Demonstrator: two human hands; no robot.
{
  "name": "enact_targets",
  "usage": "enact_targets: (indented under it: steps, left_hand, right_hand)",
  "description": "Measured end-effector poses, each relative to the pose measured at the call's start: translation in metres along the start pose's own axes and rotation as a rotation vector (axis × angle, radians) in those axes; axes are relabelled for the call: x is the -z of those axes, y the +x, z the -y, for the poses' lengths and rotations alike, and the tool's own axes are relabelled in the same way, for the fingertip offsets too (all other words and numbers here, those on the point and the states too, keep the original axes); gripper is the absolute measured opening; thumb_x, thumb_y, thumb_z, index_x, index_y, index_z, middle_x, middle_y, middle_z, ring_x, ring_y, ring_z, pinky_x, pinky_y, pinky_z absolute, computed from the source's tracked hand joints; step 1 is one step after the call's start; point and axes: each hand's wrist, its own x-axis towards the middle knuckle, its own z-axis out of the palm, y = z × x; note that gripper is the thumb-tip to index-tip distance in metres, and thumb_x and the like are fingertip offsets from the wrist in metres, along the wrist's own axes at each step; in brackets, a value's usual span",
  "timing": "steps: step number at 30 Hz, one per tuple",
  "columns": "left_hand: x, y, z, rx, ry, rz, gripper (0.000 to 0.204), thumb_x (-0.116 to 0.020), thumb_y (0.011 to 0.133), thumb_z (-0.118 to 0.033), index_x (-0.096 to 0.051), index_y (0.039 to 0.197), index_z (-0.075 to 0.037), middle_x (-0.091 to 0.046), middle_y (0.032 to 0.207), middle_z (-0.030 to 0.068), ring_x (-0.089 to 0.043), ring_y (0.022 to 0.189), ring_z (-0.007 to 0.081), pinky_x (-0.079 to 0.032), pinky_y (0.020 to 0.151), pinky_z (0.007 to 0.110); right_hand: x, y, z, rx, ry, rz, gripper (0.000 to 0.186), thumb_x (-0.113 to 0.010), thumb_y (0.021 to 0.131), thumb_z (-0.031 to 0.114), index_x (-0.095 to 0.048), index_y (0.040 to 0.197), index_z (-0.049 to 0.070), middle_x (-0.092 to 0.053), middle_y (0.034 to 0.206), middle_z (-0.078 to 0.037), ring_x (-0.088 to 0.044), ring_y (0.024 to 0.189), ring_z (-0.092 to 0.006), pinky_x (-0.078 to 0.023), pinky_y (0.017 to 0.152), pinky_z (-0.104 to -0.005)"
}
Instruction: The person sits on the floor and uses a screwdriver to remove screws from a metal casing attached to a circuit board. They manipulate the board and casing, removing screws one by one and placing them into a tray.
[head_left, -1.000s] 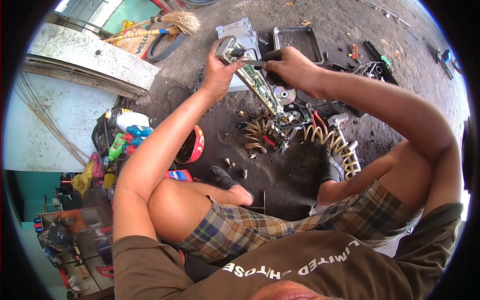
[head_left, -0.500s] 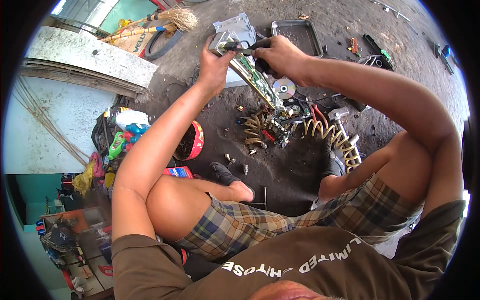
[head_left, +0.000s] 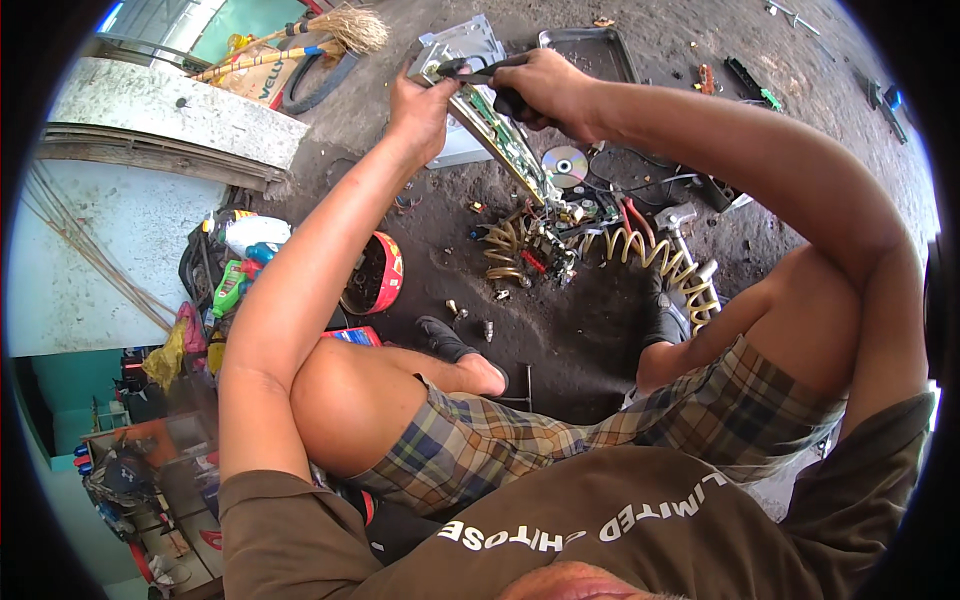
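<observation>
At the far side of my reach, my left hand (head_left: 418, 112) is closed round the upper end of a long, narrow metal-framed unit with a green circuit board (head_left: 500, 135). This unit slants down to the right, its lower end over a pile of parts. My right hand (head_left: 552, 92) grips a dark-handled tool (head_left: 478, 76), whose tip lies against the unit's top end near my left thumb. The tool's exact kind is partly hidden by my fingers. Behind the unit is a grey metal casing (head_left: 480, 42).
Beneath the unit lie a shiny disc (head_left: 566, 167), loose electronic parts (head_left: 548, 250), a coiled tan hose (head_left: 635, 248) and a hammer (head_left: 676, 218). A metal tray (head_left: 610, 42) sits beyond. To the left are a red round tub (head_left: 390, 275) and a straw broom (head_left: 355, 30).
Both hands and the unit sit slightly higher and farther left in the picture, as the whole view has shifted a little. Both grips stay the same.
</observation>
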Motion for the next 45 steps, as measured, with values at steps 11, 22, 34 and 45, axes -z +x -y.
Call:
enact_targets:
  steps: [11,22,34,45]
  left_hand:
    - [0.009,0.004,0.005,-0.012,0.006,0.050,0.043,-0.071,0.093,0.012,-0.057,0.133,0.005,-0.075,0.118,0.0130,-0.073,0.106,0.0213,-0.060,0.096,0.037]
    - [0.002,-0.004,0.002,-0.009,-0.015,0.066,0.049,-0.070,0.089,0.016,-0.054,0.134,0.005,-0.075,0.118,0.0138,-0.073,0.106,0.0225,-0.059,0.096,0.036]
    - [0.004,0.008,0.002,0.031,-0.016,0.043,0.046,-0.069,0.090,0.016,-0.058,0.133,0.003,-0.075,0.119,0.0139,-0.072,0.107,0.0230,-0.058,0.099,0.038]
    - [0.010,0.011,-0.002,0.083,-0.030,0.029,0.033,-0.064,0.094,0.013,-0.064,0.126,0.007,-0.074,0.118,0.0162,-0.073,0.109,0.0265,-0.060,0.098,0.043]
  right_hand:
    - [0.003,-0.003,0.008,-0.042,0.051,0.020,0.022,-0.061,0.104,0.018,-0.068,0.090,0.003,-0.062,0.072,-0.003,-0.048,0.054,-0.0104,-0.033,0.047,-0.0289]
    - [0.004,-0.008,0.016,-0.112,0.139,0.035,0.018,-0.063,0.101,0.016,-0.064,0.089,0.004,-0.059,0.072,-0.003,-0.044,0.051,-0.0102,-0.033,0.044,-0.0289]
    - [0.010,0.009,0.025,-0.195,0.249,0.124,0.017,-0.059,0.103,0.016,-0.061,0.092,0.004,-0.059,0.074,-0.002,-0.040,0.049,-0.0070,-0.031,0.042,-0.0243]
    - [-0.004,0.017,0.015,0.279,-0.465,-0.152,0.025,-0.068,0.095,0.025,-0.076,0.091,0.001,-0.063,0.068,-0.003,-0.053,0.053,-0.0114,-0.042,0.048,-0.0325]
